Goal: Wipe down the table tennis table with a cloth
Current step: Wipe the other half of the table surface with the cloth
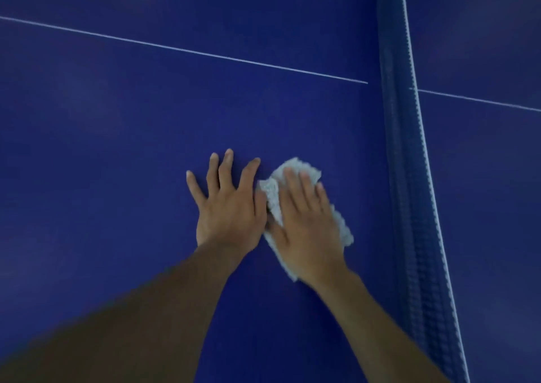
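Both forearms run off the bottom edge, so nothing above the elbows shows, and the whole view is soft with blur. Much of the pale cloth (292,186) is buried under the right hand (307,230), only its nubbly edges peeking out around the fingers and the wrist. That hand lies flat on it, fingers straight and close together, pressing it onto the blue table (117,148) a little short of the net (409,177). The left hand (228,207) sits just beside it, palm down on the bare surface, fingers spread wide and gripping nothing; its thumb side seems to touch the cloth's edge, though the blur makes that hard to call. A white line (175,48) crosses the table farther out.
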